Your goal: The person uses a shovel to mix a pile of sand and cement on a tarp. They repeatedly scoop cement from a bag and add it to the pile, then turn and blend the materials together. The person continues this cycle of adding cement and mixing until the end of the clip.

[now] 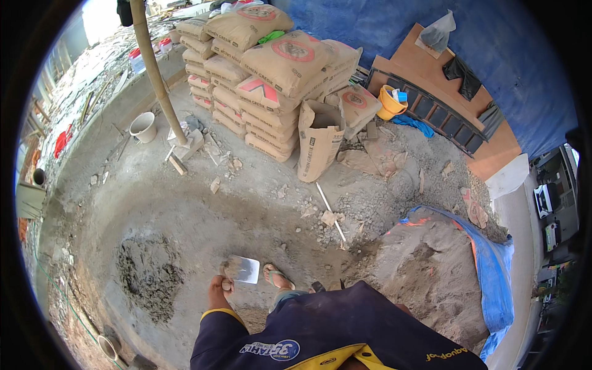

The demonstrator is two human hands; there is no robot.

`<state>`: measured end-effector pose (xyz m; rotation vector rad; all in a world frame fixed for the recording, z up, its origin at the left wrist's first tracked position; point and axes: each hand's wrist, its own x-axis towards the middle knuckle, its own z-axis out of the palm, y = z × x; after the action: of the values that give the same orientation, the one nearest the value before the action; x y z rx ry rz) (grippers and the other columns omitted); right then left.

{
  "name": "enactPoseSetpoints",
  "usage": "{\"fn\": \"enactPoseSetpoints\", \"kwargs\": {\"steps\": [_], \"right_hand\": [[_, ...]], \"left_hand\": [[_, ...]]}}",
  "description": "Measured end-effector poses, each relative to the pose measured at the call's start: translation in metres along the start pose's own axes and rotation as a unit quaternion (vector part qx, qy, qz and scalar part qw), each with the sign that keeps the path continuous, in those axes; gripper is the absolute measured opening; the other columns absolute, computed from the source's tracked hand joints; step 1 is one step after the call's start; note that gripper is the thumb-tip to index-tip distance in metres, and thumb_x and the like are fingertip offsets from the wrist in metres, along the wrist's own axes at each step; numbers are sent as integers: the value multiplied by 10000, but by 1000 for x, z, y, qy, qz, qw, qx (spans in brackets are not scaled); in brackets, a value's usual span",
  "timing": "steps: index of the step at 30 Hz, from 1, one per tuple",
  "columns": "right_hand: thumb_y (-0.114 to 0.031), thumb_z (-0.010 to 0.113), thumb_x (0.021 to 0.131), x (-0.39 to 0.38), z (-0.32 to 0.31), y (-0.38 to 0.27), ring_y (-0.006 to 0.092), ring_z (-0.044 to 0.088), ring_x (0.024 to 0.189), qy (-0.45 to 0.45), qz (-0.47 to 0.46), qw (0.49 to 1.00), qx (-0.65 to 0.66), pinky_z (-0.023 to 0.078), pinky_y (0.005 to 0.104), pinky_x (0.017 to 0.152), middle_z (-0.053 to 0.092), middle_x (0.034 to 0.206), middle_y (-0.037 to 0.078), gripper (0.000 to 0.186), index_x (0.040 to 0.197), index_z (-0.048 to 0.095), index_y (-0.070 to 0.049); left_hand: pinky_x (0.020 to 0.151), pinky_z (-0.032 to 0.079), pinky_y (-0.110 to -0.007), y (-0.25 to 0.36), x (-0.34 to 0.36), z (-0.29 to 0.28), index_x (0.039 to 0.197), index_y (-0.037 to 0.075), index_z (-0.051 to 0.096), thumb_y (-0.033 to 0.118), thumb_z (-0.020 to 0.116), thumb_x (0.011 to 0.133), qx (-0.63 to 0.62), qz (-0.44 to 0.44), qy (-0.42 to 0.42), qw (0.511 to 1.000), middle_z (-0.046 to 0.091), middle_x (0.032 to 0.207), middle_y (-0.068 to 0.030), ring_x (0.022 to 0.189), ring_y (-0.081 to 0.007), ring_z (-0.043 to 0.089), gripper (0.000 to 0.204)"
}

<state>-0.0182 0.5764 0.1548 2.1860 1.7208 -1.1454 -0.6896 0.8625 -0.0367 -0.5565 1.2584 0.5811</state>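
Observation:
My left hand (pixel 220 290) is closed around the short handle of a flat metal-bladed tool (pixel 245 269), its pale blade partly dusty, held left of my sandaled foot (pixel 279 276). To the left on the ground lies a patch of wet grey mortar (pixel 148 283). On my right is a heap of grey-brown sand (pixel 438 271) on a blue tarp (pixel 496 283). My dark jacket covers much of the lower view; only a sliver of skin (pixel 402 308) shows at my right side, with the fingers hidden.
Stacked cement bags (pixel 271 105), one open bag (pixel 317 145), a white bucket (pixel 143 128), a bamboo pole (pixel 160 92) and a white pipe (pixel 331 213) are ahead. An orange bucket (pixel 391 105) stands by wooden boards (pixel 493 145). Cars (pixel 544 203) show at far right.

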Motion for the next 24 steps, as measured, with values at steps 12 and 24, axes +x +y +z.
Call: {"fn": "enactPoseSetpoints", "kwargs": {"steps": [12, 24], "right_hand": [[-479, 530, 929, 239, -116, -299, 197, 646, 839, 21, 125, 934, 333, 499, 339, 710, 675, 908, 124, 488, 989, 639, -7], [-179, 682, 717, 444, -216, -408, 227, 622, 586, -94, 103, 846, 515, 499, 346, 535, 652, 696, 133, 216, 751, 662, 33]], "left_hand": [[531, 478, -350, -18, -48, 275, 854, 55, 533, 135, 660, 721, 265, 189, -144, 935, 543, 674, -55, 590, -220, 569, 201], [505, 421, -273, -35, -186, 448, 986, 29, 573, 298, 422, 966, 410, 124, -228, 874, 584, 807, -41, 615, -145, 538, 309]]}}
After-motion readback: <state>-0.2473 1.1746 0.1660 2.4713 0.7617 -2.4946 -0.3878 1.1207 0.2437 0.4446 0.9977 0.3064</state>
